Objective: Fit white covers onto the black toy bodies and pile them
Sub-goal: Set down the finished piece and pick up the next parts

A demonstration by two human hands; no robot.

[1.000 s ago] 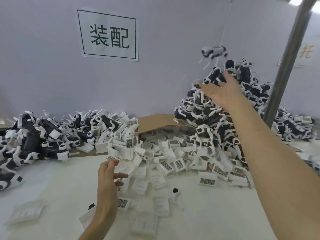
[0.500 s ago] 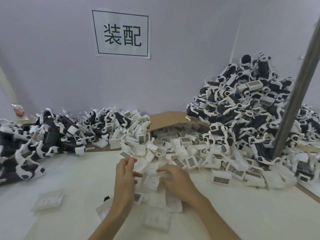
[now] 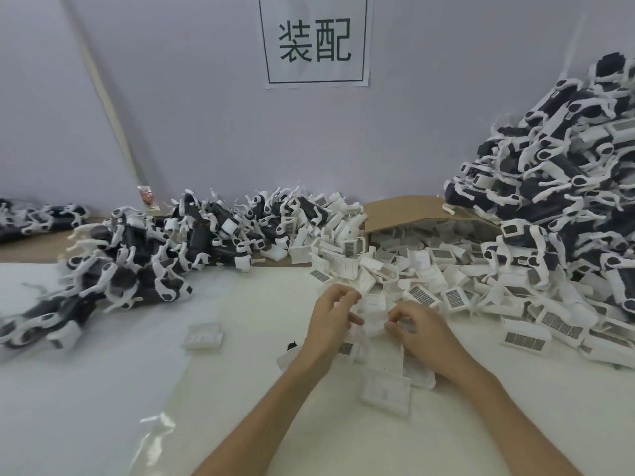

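Left hand (image 3: 330,322) and right hand (image 3: 420,333) pinch a white cover (image 3: 374,312), fingers curled.

The big pile (image 3: 567,207) runs off the right edge. The toys (image 3: 113,280) on the left are blurry. So is the cover (image 3: 372,314) pinched between left hand (image 3: 330,324) and right hand (image 3: 422,334).

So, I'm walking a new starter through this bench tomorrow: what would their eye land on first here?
The tall heap of black-and-white toys on the right strikes first, with a lower heap on the left. Between them, white covers spill from a cardboard box, and the left hand and right hand pinch covers at the spill's near edge. A sign with two black characters hangs on the wall above.
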